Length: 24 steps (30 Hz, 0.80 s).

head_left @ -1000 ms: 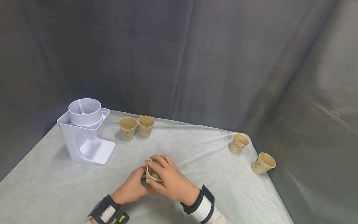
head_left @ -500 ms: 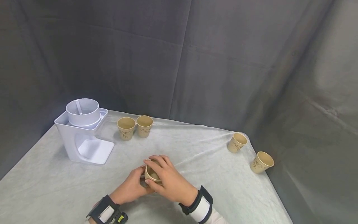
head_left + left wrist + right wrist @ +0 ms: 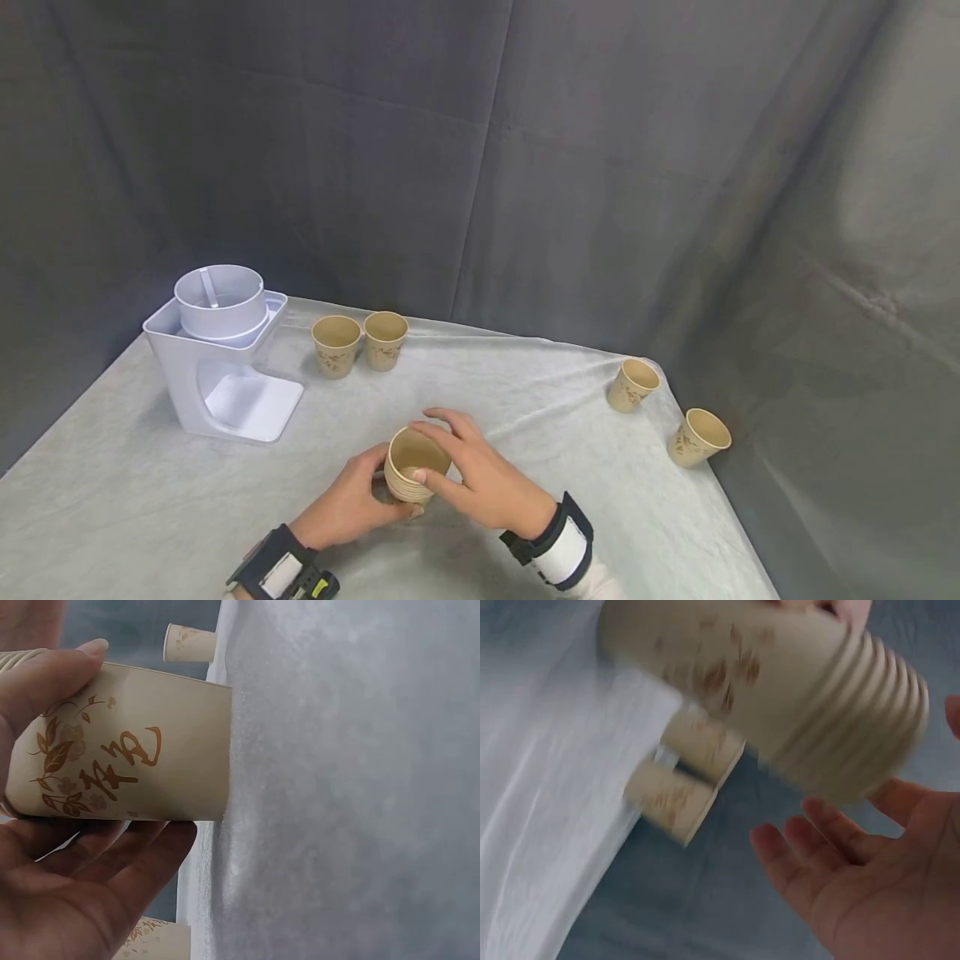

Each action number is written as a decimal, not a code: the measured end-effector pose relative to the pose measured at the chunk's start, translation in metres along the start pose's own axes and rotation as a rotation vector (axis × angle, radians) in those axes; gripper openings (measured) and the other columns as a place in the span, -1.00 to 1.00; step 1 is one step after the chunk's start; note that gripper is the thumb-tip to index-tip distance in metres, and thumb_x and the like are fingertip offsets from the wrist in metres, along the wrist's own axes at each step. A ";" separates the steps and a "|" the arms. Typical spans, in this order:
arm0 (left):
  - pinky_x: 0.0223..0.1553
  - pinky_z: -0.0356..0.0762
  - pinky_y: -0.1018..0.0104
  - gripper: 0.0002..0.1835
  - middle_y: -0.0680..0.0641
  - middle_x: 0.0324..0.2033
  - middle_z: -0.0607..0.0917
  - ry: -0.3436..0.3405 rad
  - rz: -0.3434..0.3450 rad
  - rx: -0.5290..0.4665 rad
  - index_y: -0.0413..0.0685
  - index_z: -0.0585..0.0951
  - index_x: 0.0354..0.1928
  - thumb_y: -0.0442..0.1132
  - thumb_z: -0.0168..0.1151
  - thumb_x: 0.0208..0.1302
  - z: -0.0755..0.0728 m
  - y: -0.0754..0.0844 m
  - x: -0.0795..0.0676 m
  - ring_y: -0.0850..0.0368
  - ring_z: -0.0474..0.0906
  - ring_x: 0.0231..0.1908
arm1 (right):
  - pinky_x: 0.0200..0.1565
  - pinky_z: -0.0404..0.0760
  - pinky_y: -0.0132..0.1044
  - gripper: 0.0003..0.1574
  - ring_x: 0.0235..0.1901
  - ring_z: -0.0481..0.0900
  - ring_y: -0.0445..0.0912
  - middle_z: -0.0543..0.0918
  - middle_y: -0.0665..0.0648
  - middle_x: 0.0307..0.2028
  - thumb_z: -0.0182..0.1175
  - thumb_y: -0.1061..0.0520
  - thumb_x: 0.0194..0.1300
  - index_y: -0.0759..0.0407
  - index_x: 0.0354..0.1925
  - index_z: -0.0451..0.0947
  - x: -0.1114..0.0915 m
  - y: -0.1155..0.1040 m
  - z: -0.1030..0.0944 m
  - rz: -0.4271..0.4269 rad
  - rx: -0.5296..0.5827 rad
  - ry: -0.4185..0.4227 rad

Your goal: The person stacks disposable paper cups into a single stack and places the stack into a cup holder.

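Observation:
A stack of nested beige paper cups (image 3: 408,490) stands near the front of the table, its several rims lying one above the other. My left hand (image 3: 348,504) grips the stack from the left, thumb on the near side and fingers round the far side. Brown flowers and lettering show on the outermost paper cup (image 3: 150,757) in the left wrist view. My right hand (image 3: 487,479) hovers at the right of the stack's mouth, fingers spread and thumb overlapping the rim. In the right wrist view this hand (image 3: 885,877) holds nothing, fingertips close to the ridged rims.
At the left stands a white plastic stand (image 3: 180,379) with a round white container (image 3: 222,312) on top. Two single paper cups, one left (image 3: 335,346) and one right (image 3: 385,340), stand at the back. Two more, a farther (image 3: 632,386) and a nearer cup (image 3: 697,437), stand by the right edge.
My right hand has loosened from the stack and drawn off to the right, its fingers spreading. More of the inside of the top cup shows. My left hand keeps its hold.

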<state>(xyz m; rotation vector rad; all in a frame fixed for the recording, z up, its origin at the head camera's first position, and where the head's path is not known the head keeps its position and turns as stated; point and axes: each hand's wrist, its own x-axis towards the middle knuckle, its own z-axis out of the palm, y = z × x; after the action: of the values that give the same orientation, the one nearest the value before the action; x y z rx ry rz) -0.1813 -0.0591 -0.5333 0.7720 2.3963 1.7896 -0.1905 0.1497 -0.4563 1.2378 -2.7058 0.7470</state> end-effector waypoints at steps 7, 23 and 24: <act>0.04 0.45 0.06 -0.26 -0.12 -0.04 0.56 0.041 -0.006 -0.008 -0.10 0.40 0.13 -0.16 0.49 -0.18 -0.001 0.028 -0.002 -0.02 0.47 0.01 | 0.21 0.29 -0.07 -0.39 0.29 0.07 -0.20 0.19 -0.05 0.30 -0.09 -0.27 0.33 -0.24 0.31 0.19 -0.027 0.037 -0.034 0.125 -0.072 0.143; 0.08 0.42 0.13 -0.25 0.10 -0.03 0.56 0.042 -0.022 0.011 0.18 0.39 0.13 0.00 0.48 -0.20 0.002 -0.002 0.000 0.19 0.45 0.02 | 0.11 0.35 0.12 -0.35 0.16 0.31 0.06 0.39 0.16 0.15 -0.02 -0.24 0.30 0.13 0.18 0.36 -0.089 0.127 -0.099 0.347 -0.272 0.343; 0.08 0.42 0.14 -0.25 0.11 -0.03 0.56 0.041 -0.027 0.012 0.18 0.39 0.13 -0.01 0.48 -0.20 0.002 -0.003 0.001 0.20 0.45 0.02 | 0.09 0.34 0.15 -0.34 0.15 0.32 0.11 0.40 0.21 0.14 0.00 -0.22 0.30 0.18 0.17 0.36 -0.093 0.134 -0.101 0.366 -0.287 0.368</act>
<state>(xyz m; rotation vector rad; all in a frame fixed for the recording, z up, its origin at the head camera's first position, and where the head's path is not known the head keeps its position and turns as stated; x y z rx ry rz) -0.1822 -0.0579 -0.5360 0.7081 2.4323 1.8004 -0.2391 0.3350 -0.4449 0.4941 -2.6255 0.5229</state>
